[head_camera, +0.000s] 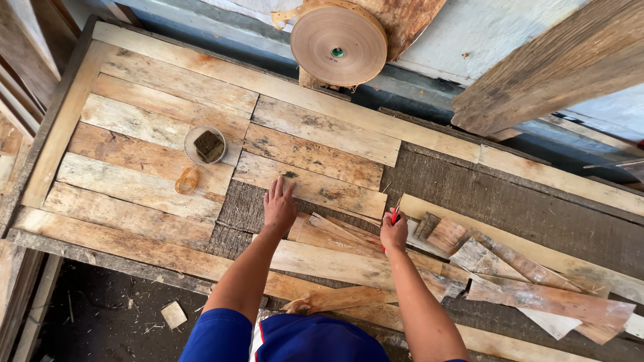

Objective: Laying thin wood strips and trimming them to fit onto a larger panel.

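My left hand (279, 204) lies flat with fingers spread on a pale wood veneer strip (315, 188) laid on the workbench. My right hand (394, 232) is closed around a small red-handled cutter (395, 214), its tip at the right end of that strip. Several veneer pieces are laid edge to edge over the left half of the bench (154, 144). Loose veneer offcuts (335, 234) lie between my hands.
A large roll of brown paper tape (339, 43) hangs at the back. A small round dish with a dark sponge (205, 145) and a small loop of tape (188, 180) sit on the left. A pile of veneer scraps (530, 281) lies right. A rough plank (557, 67) leans at upper right.
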